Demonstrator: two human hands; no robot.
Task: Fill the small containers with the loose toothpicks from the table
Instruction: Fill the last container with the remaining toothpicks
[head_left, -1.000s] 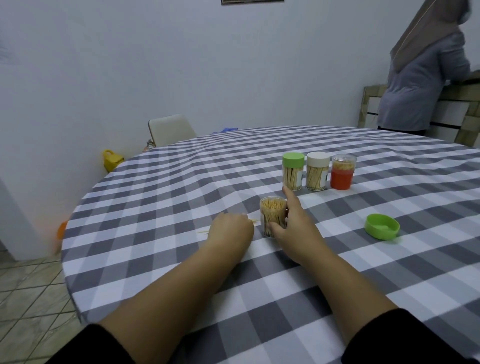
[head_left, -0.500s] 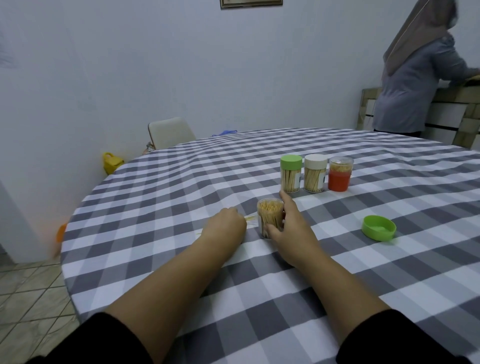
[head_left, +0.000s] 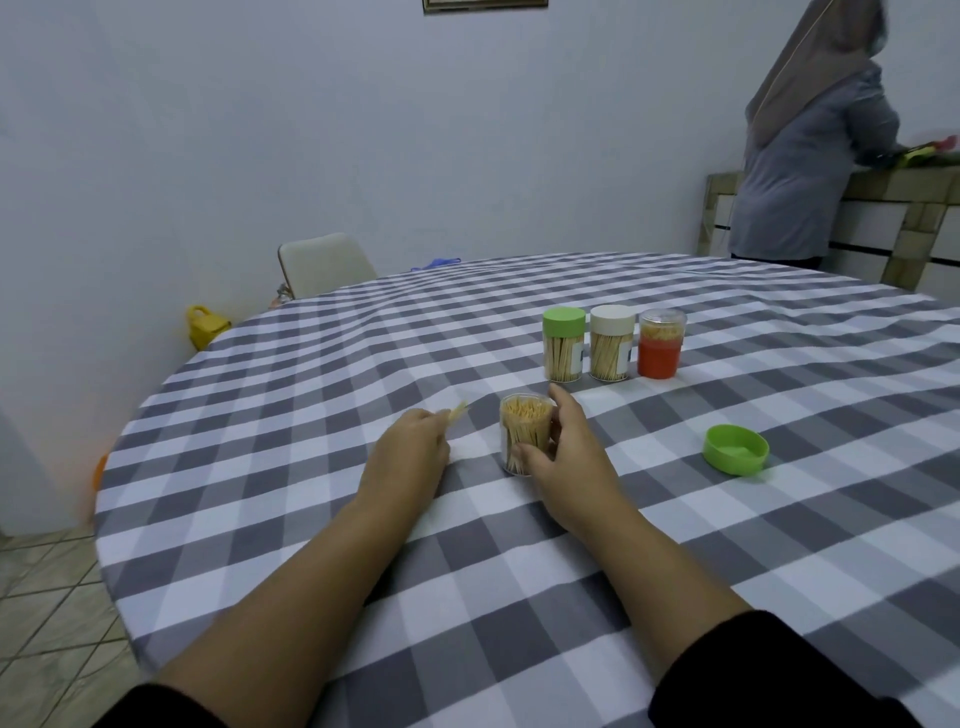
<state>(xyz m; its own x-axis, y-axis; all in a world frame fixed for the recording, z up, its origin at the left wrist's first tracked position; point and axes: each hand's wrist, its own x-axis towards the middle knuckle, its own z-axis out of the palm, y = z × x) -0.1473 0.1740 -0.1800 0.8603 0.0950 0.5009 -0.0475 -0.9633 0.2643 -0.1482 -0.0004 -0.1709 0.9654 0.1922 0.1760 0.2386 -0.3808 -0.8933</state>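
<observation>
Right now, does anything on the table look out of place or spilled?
Only the green lid, lying upside down apart from the open jar the right hand holds. Nothing spilled.

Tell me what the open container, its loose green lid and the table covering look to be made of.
Open container: clear, glossy plastic by the look of it, since the toothpicks show through its wall. The right hand holds it.
Green lid: opaque plastic with a smooth, slightly shiny surface.
Table covering: likely woven cloth, matte grey-and-white check with soft ripples; coated vinyl cannot be ruled out.
</observation>
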